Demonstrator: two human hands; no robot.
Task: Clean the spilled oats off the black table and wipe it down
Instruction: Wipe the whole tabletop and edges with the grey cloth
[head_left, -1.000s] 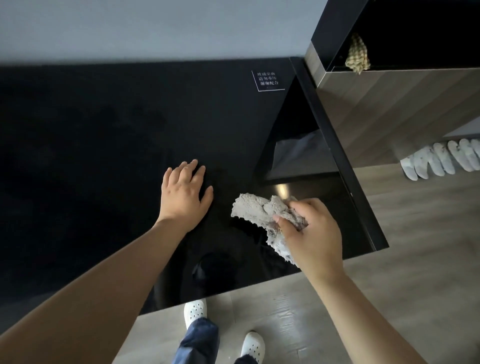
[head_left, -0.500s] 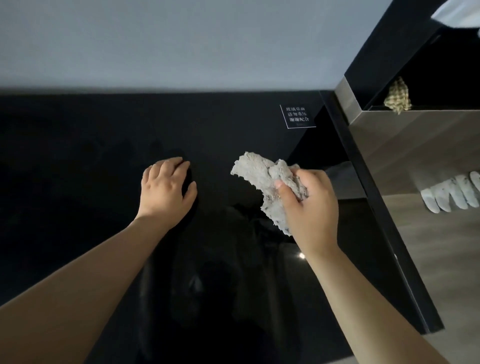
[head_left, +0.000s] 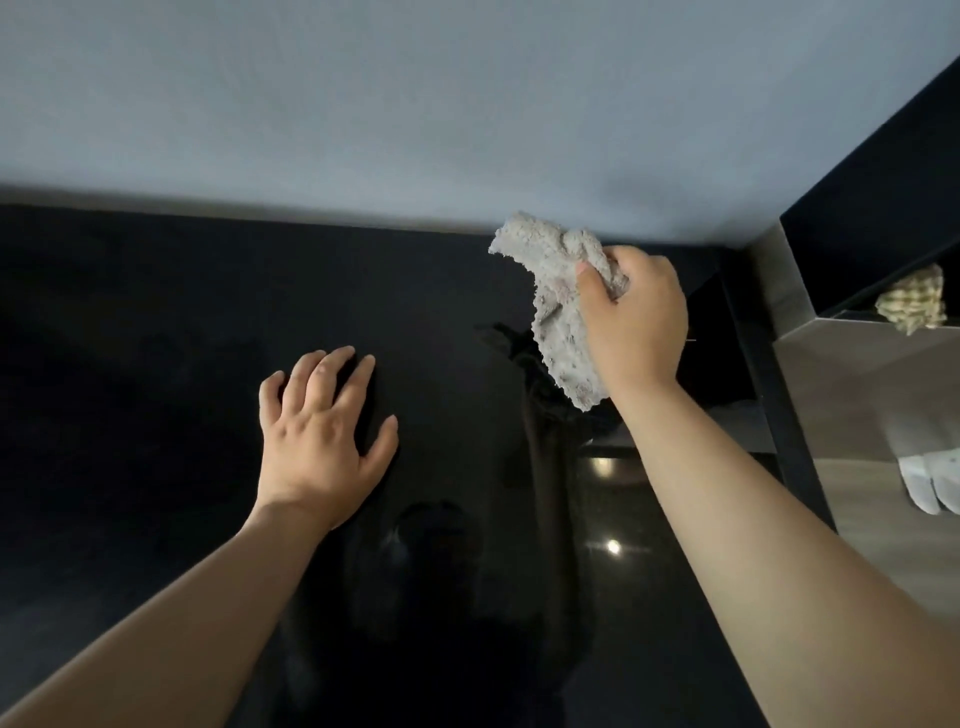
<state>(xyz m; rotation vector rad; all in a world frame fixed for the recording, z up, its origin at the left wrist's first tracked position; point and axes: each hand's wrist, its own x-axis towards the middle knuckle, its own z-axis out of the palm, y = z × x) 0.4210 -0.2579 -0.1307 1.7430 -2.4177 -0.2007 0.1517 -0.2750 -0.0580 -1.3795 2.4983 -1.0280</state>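
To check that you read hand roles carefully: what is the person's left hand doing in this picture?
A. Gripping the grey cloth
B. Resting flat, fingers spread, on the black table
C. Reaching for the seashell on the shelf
B: the left hand lies palm down on the black table, while the right hand grips the grey cloth.

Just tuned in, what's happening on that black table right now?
A person is wiping down the black table. The right hand grips a bunched grey rag, held up near the table's far edge by the wall. The left hand lies flat on the tabletop, fingers spread. No oats show on the dark surface from this view.
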